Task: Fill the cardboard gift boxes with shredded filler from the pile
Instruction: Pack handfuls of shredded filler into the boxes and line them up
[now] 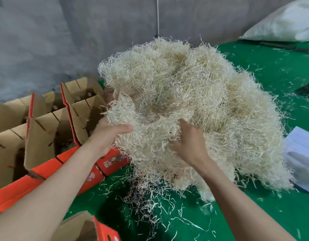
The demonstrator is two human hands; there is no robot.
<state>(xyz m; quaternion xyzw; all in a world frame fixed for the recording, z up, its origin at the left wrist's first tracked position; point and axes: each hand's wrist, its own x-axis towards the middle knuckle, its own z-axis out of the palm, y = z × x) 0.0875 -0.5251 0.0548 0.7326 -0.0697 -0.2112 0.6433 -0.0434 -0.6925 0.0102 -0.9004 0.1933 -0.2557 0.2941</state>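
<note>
The pile of shredded filler (199, 94) sits in the middle of the green counter (254, 216). It is a pale, straw-coloured heap whose long axis runs from the far left, near the grey wall (46, 40), toward the near right edge. Loose strands (159, 206) lie scattered on the green surface in front of it.

The left grip (106, 134) is clenched on a clump at the pile's left flank, with the thumb lying across the top and pointing right into the filler; the fingers are hidden beneath. The right grip (190, 143) is dug into the near face of the heap, its fingers curled among the strands and grasping them.

The cardboard gift boxes (51, 129) stand along the counter's left edge, in a row running from the near left toward the far centre. Their tops are open and face up, the brown flaps are raised, and slotted dividers show inside. A little filler shows low in one of them. Their outer sides are red with small multicoloured printing, too blurred to read. Another red-sided box (96, 228) is cut off by the near edge.

White sheets of paper (301, 150) lie at the right edge, with no legible writing. A white sack (287, 23) lies at the far right corner.
</note>
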